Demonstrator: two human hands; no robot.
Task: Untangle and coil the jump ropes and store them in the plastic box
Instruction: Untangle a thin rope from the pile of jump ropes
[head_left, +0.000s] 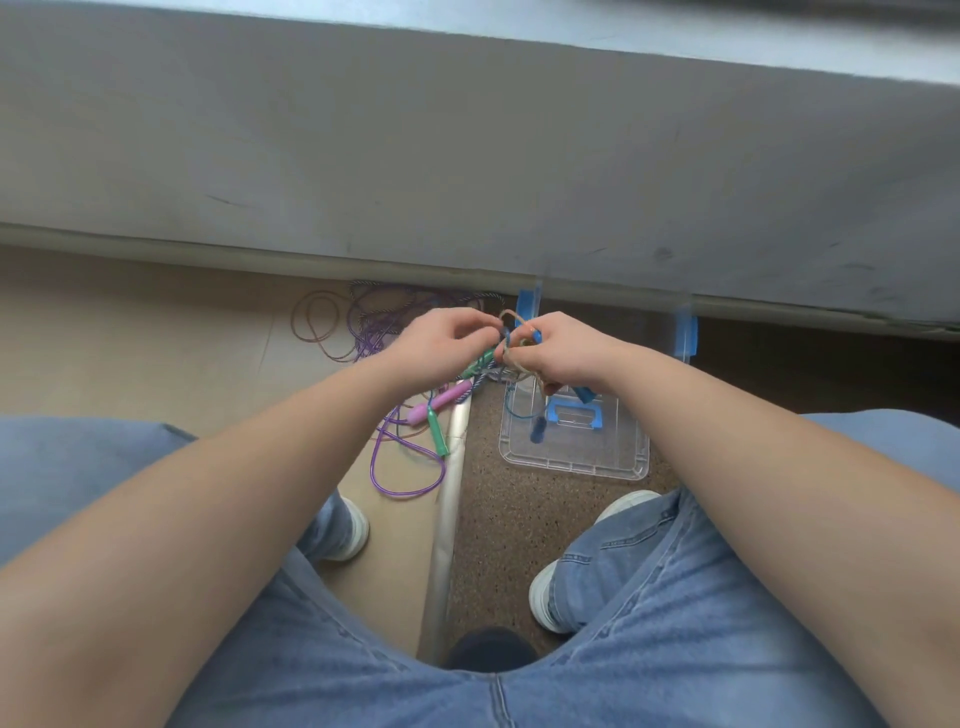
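My right hand (558, 351) is closed around a coil of tan rope (519, 322) with blue handles (584, 393), held above the clear plastic box (574, 460). My left hand (441, 343) pinches the same rope at its top, close against the right hand. On the floor to the left lies a tangle of purple ropes (374, 322), with a pink handle (439, 401) and a green handle (437, 430). A purple loop (410, 480) trails toward my feet. A blue handle (537, 428) hangs inside the box.
The box has blue latches (685, 332) and a blue-handled lid piece (574, 415) in it. A grey wall with a baseboard (208, 254) runs behind. A metal floor strip (449, 499) divides tan floor from speckled carpet. My knees and white shoes (545, 597) flank the space.
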